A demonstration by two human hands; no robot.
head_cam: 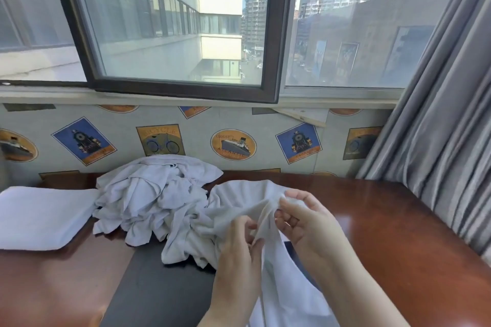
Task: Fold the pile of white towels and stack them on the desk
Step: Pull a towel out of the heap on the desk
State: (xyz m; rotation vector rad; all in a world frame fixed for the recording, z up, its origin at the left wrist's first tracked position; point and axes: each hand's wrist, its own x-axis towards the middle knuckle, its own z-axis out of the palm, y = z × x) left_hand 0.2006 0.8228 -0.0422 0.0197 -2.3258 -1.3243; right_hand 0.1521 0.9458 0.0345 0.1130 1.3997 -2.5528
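Desk: reddish wood under a window.
Pile: crumpled white towels, left of and beyond the grip, nearer the left hand.
Folded towel: flat, far left, past the pile.
Held towel: bunched at the grip, its length hanging toward the person.
Left hand: fingers curled, pinching its edge.
Right hand: pinching the same edge, just beside.

Bare left hand, bare right hand, forearms uncovered

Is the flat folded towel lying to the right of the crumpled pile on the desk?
No, the folded towel lies at the left end of the desk, left of the crumpled pile.
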